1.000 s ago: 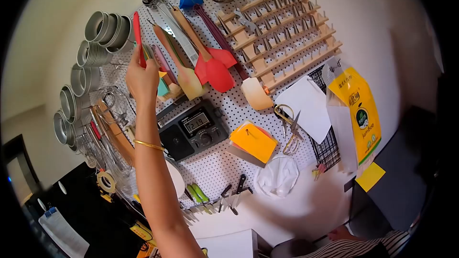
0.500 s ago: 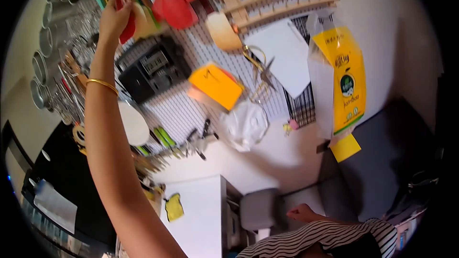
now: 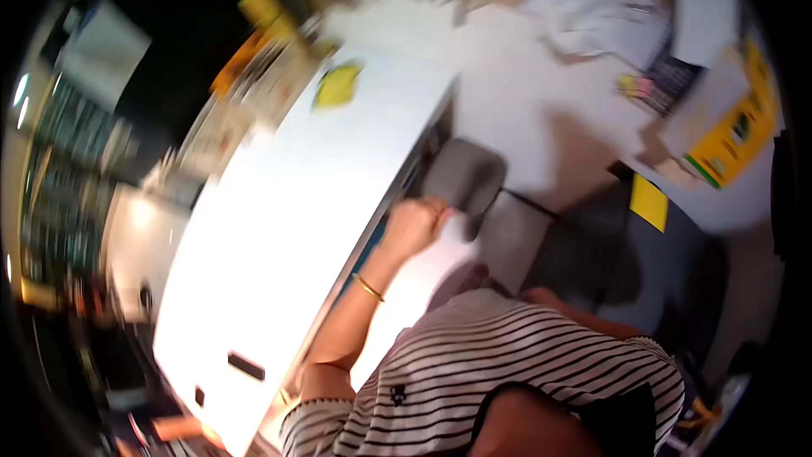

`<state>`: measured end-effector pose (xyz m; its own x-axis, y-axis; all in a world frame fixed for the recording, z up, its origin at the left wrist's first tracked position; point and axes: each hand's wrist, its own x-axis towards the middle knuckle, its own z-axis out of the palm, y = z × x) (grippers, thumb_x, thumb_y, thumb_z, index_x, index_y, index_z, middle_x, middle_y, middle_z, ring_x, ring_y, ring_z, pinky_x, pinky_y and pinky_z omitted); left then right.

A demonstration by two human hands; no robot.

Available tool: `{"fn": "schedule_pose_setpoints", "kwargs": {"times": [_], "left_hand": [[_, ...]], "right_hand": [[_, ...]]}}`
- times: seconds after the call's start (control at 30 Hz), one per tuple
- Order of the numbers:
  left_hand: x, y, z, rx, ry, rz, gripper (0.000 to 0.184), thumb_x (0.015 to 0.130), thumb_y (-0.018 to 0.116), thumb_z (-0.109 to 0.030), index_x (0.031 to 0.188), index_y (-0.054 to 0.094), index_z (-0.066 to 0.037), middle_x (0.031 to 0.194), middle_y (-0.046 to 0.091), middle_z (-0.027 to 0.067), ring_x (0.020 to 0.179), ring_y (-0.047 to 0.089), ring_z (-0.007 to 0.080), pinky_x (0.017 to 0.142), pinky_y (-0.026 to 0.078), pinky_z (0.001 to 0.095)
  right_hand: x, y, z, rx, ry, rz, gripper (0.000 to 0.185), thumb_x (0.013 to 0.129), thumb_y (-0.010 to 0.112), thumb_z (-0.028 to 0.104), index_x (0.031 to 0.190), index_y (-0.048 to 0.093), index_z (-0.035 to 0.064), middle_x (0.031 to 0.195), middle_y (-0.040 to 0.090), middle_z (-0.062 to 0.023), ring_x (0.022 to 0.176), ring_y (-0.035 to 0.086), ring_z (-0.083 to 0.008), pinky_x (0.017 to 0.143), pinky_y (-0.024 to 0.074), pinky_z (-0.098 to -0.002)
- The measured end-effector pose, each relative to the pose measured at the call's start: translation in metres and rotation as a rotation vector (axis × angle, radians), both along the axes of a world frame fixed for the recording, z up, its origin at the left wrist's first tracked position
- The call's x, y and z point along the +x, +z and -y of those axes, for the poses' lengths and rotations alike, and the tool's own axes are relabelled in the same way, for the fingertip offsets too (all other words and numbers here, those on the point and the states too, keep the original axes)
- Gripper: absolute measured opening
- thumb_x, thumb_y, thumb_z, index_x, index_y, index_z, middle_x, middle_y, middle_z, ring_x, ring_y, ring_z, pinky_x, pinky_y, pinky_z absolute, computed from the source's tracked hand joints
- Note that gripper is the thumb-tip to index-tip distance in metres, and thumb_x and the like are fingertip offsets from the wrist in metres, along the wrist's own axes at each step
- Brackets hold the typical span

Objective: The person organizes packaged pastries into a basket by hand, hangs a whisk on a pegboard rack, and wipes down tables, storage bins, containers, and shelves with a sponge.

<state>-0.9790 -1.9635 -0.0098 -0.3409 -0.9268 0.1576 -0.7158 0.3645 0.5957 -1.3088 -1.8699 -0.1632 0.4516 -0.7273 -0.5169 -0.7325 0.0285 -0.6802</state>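
Note:
My left hand [image 3: 413,227], with a gold bangle [image 3: 369,288] at the wrist, hangs beside the long edge of the white table [image 3: 279,203]. Its fingers are curled into a fist, and no tool sticks out of it. Just beyond it stands the grey chair [image 3: 463,176]. Of my right hand [image 3: 541,296] only a small part shows past the striped shirt [image 3: 507,330]. Its fingers are hidden, so I cannot see what it holds. Motion blur softens much of the view.
A yellow patch of cloth [image 3: 337,86] lies at the table's far end; a small dark object [image 3: 245,366] is at the near end. A yellow note [image 3: 650,203] sticks to the dark seat back. To the right hangs a yellow-and-white bag [image 3: 734,140]. Blurred shelves [image 3: 68,178] fill the left.
My left hand has come away from the red spatula on the pegboard and dropped beside the table, now closed. The view has swung down and left, leaving most of the pegboard out of sight.

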Motion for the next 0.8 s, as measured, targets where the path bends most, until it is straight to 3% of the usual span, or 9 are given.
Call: {"fn": "schedule_pose_setpoints", "kwargs": {"times": [0.1, 0.13, 0.23, 0.33, 0.4, 0.5, 0.57, 0.67, 0.8], "left_hand": [[0.054, -0.064, -0.138, 0.132, 0.293, -0.058, 0.015, 0.081, 0.060, -0.014, 0.073, 0.060, -0.002, 0.072, 0.059, 0.0162, 0.064, 0.056, 0.0357, 0.056, 0.045, 0.0403], [0.081, -0.093, -0.170, 0.086, 0.381, -0.053, 0.012, 0.083, 0.056, -0.015, 0.086, 0.060, -0.005, 0.084, 0.063, 0.0148, 0.068, 0.059, 0.0352, 0.059, 0.049, 0.0401], [0.142, -0.069, -0.261, 0.185, 0.688, 0.019, 0.023, 0.079, 0.057, -0.008, 0.102, 0.059, -0.004, 0.101, 0.062, 0.0162, 0.091, 0.059, 0.0333, 0.075, 0.048, 0.0384], [0.203, -0.088, -0.325, 0.039, 0.982, 0.044, 0.022, 0.078, 0.058, -0.005, 0.099, 0.061, -0.001, 0.099, 0.062, 0.0181, 0.094, 0.057, 0.0365, 0.082, 0.046, 0.0394], [0.231, -0.115, -0.353, -0.008, 1.098, -0.057, 0.015, 0.079, 0.059, -0.005, 0.092, 0.062, 0.002, 0.087, 0.063, 0.0203, 0.076, 0.062, 0.0343, 0.070, 0.050, 0.0371], [0.232, -0.103, -0.344, 0.068, 1.124, -0.089, 0.023, 0.088, 0.053, -0.015, 0.087, 0.061, 0.007, 0.079, 0.062, 0.0231, 0.066, 0.059, 0.0354, 0.057, 0.046, 0.0404], [0.239, -0.139, -0.331, -0.054, 1.065, -0.248, 0.028, 0.090, 0.053, -0.019, 0.094, 0.059, 0.009, 0.082, 0.062, 0.0229, 0.071, 0.060, 0.0331, 0.065, 0.048, 0.0377], [0.203, -0.114, -0.236, 0.126, 0.921, -0.300, 0.032, 0.089, 0.056, -0.021, 0.105, 0.056, 0.007, 0.094, 0.061, 0.0186, 0.077, 0.059, 0.0300, 0.069, 0.048, 0.0358], [0.184, -0.090, -0.051, -0.164, 0.584, 0.067, 0.044, 0.086, 0.061, -0.020, 0.123, 0.047, 0.001, 0.115, 0.055, 0.0175, 0.094, 0.056, 0.0267, 0.078, 0.047, 0.0352]], "right_hand": [[0.067, -0.009, 0.044, -0.282, 0.144, 0.076, 0.017, 0.081, 0.061, 0.017, 0.088, 0.063, 0.0010, 0.073, 0.064, -0.0060, 0.062, 0.057, -0.0167, 0.060, 0.0480, -0.0323], [0.092, -0.009, 0.057, -0.269, 0.046, 0.190, 0.014, 0.082, 0.060, 0.014, 0.087, 0.062, 0.0012, 0.069, 0.062, -0.0048, 0.060, 0.055, -0.0140, 0.058, 0.0474, -0.0300], [0.149, -0.048, 0.051, -0.236, -0.154, 0.398, 0.005, 0.084, 0.055, 0.003, 0.087, 0.059, 0.0025, 0.064, 0.055, -0.0007, 0.058, 0.051, -0.0069, 0.053, 0.0450, -0.0239], [0.175, -0.035, -0.015, -0.038, 0.037, 0.397, 0.010, 0.082, 0.059, 0.007, 0.091, 0.062, 0.0045, 0.069, 0.058, -0.0026, 0.062, 0.055, -0.0079, 0.054, 0.0466, -0.0238], [0.181, -0.052, -0.047, -0.312, 0.205, 0.480, 0.008, 0.077, 0.064, 0.011, 0.078, 0.065, 0.0034, 0.065, 0.060, -0.0095, 0.058, 0.056, -0.0170, 0.057, 0.0463, -0.0279], [0.188, -0.025, -0.056, -0.145, 0.089, 0.557, 0.013, 0.077, 0.061, 0.014, 0.069, 0.061, 0.0035, 0.067, 0.060, -0.0120, 0.062, 0.056, -0.0209, 0.059, 0.0429, -0.0336], [0.191, -0.040, -0.030, -0.215, 0.143, 0.401, 0.011, 0.074, 0.058, 0.013, 0.065, 0.058, 0.0049, 0.067, 0.058, -0.0123, 0.061, 0.054, -0.0249, 0.059, 0.0410, -0.0373], [0.191, -0.011, 0.028, -0.415, 0.060, 0.184, 0.009, 0.072, 0.059, 0.014, 0.078, 0.064, 0.0094, 0.074, 0.063, -0.0087, 0.070, 0.061, -0.0256, 0.064, 0.0459, -0.0363], [0.194, -0.011, 0.103, -0.327, -0.146, 0.301, 0.009, 0.077, 0.057, 0.015, 0.079, 0.062, 0.0071, 0.075, 0.063, -0.0092, 0.071, 0.061, -0.0249, 0.064, 0.0455, -0.0357]]}}
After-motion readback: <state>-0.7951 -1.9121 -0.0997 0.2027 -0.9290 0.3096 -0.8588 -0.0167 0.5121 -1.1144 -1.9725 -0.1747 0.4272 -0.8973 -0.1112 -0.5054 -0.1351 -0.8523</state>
